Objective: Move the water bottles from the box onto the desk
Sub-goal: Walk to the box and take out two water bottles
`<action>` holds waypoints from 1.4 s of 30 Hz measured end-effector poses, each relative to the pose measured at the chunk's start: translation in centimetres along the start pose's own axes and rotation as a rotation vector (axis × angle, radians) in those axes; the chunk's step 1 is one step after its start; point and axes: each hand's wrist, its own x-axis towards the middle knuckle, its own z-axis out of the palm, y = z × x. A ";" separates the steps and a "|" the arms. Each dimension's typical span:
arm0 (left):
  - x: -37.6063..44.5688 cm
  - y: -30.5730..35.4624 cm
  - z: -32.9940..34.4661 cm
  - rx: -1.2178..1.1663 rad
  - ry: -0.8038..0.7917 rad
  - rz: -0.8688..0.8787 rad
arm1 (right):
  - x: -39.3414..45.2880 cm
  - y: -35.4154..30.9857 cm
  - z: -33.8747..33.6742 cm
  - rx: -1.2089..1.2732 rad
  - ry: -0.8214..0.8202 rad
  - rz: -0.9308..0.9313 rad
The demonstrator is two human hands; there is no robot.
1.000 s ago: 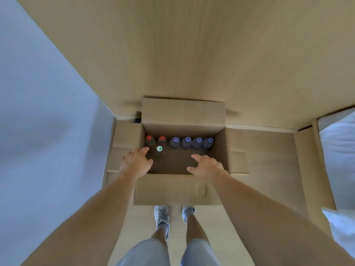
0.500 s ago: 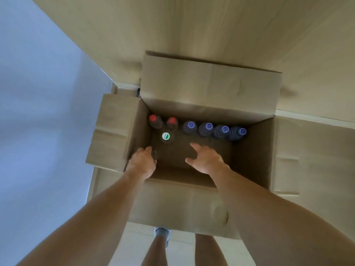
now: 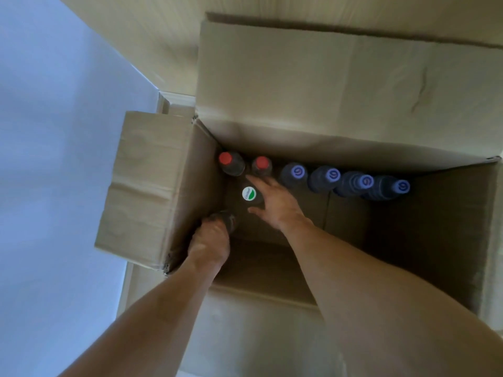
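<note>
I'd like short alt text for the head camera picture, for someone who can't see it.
Seen from above, a person's two bare hands reach into an open cardboard box: the left hand grips a bottle by the left wall, the right hand spreads beside a white-and-green capped bottle. Two red-capped and four purple-capped bottles line the far wall.

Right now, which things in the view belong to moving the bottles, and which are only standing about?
For the job:
- cardboard box
- two red-capped bottles
- white-and-green-capped bottle
- four purple-capped bottles
- bottle under the left hand
- right hand, open beside the white-and-green-capped bottle

Standing about:
- pale wall
- wooden panel
</note>
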 end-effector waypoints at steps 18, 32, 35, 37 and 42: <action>-0.1 6.0 -1.3 0.099 0.033 0.236 | -5.0 5.8 -1.9 0.233 0.060 0.211; 2.5 8.5 2.2 -0.152 0.054 0.460 | -7.8 12.6 -2.3 0.168 0.132 0.214; 3.9 7.6 2.4 -0.190 0.001 0.490 | -7.0 13.8 -1.8 0.200 0.077 0.198; 4.9 7.2 2.5 -0.206 -0.055 0.514 | -6.6 14.6 -1.6 0.221 0.030 0.191; 7.1 7.5 3.9 -0.249 -0.100 0.542 | -5.5 16.3 -1.2 0.196 -0.002 0.185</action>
